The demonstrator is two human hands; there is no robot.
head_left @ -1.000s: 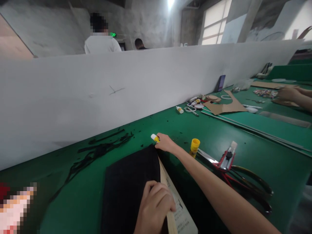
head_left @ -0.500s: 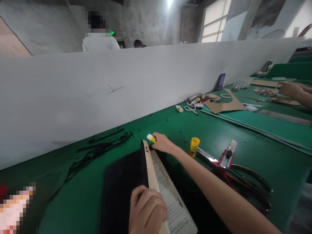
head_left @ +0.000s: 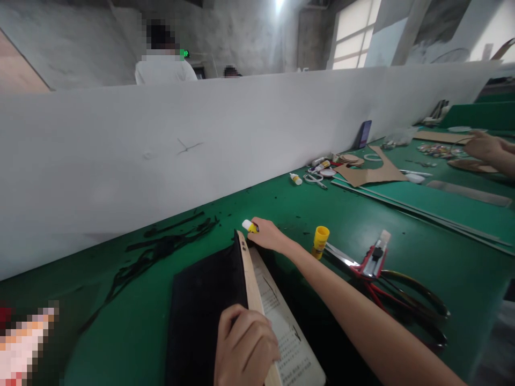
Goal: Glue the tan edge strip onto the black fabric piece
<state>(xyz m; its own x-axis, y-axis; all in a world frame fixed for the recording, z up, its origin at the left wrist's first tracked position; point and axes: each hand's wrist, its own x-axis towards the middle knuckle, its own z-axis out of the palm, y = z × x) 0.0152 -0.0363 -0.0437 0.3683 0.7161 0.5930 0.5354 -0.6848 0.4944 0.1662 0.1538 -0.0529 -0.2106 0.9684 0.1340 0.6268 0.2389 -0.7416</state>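
My left hand (head_left: 246, 346) is closed around a pale wooden strip (head_left: 252, 281) near the bottom middle. Black fabric (head_left: 207, 303) is attached along the strip and spreads to its left. Under the strip's right side lies a page with printed text (head_left: 292, 343), partly covered. My right hand (head_left: 269, 235), reaching past the strip's far end, grips a yellow glue stick (head_left: 250, 226) whose white end points left. A yellow cap (head_left: 321, 238) stands upright to the right of my forearm, by the scissors (head_left: 418, 305). On the scissors rests a red utility knife (head_left: 375, 257).
Black fabric scraps (head_left: 164, 247) lie along the white partition (head_left: 181, 123). Farther right are a small glue bottle (head_left: 295, 178), cut cardboard (head_left: 372, 171), green boards (head_left: 434, 206) and a leaning phone (head_left: 363, 134). Another person's hand (head_left: 485, 146) is at the far right; people are behind the partition.
My left hand and the wooden strip have shifted slightly right. My right hand keeps the glue stick almost in place, with a slight shift. The other person's hand at far right has moved a little.
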